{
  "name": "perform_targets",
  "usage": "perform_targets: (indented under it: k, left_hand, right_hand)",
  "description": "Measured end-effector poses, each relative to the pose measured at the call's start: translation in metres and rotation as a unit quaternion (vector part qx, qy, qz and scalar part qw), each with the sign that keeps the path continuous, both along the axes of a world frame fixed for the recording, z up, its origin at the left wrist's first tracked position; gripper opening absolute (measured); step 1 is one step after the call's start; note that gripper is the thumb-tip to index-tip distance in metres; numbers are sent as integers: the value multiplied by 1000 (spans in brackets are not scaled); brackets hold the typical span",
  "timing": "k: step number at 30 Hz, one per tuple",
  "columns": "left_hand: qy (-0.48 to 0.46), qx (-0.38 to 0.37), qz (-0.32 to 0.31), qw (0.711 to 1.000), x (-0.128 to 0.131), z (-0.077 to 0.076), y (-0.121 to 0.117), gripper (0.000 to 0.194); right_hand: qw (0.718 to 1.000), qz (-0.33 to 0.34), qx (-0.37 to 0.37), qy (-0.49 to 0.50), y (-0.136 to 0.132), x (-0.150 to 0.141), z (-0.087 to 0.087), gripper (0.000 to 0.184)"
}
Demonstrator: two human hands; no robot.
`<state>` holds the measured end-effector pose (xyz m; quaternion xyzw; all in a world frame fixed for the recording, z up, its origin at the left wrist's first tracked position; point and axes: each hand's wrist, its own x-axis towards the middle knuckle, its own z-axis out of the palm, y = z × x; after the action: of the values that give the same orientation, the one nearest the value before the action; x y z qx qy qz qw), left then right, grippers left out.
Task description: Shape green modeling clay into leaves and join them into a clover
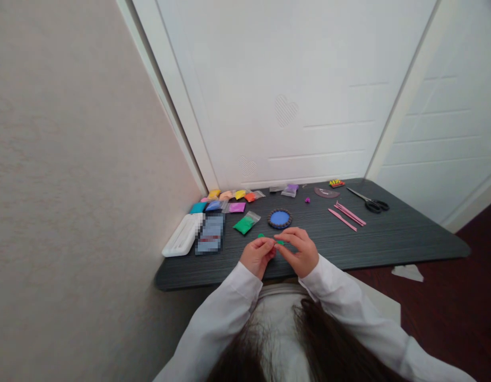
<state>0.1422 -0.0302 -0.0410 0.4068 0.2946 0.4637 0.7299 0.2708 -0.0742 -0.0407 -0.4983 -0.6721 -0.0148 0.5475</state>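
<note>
Close to the table's front edge, my left hand (258,255) and my right hand (300,251) meet at the fingertips. A small piece of green clay (280,242) shows between the thumb and fingers of my right hand. My left hand is closed, its thumb pressed against the curled fingers; what it pinches is hidden. Just beyond my left hand lies another bit of green clay (261,235). A bag of green clay (243,225) rests to the left. Past my fingertips sits a round blue disc (280,218) ringed by dark, bead-like lumps.
Several coloured clay packets (237,207) line the back left, near a white tray (183,236) and a blurred packet (210,234). On the right lie pink tools (350,214), scissors (372,203), a clear curved sheet (326,192) and a red-yellow piece (336,183). A purple lump (307,200) sits mid-table.
</note>
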Motion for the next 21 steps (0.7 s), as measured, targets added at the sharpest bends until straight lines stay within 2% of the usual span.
perform_targets:
  k: [6, 10, 15, 21]
  left_hand:
    - [70, 34, 26, 997, 1, 0, 1, 34]
    - [147, 85, 94, 981, -19, 8, 14, 36]
    - [279, 187, 170, 927, -44, 20, 34, 19]
    - [401, 260, 176, 861, -33, 7, 45, 13]
  right_hand:
    - [999, 8, -13, 35, 2, 1, 0, 13]
    - [995, -21, -34, 93, 3, 16, -1, 12]
    - [980, -74, -47, 180, 9, 39, -7, 15]
    - [971, -68, -62, 222, 13, 43, -13, 13]
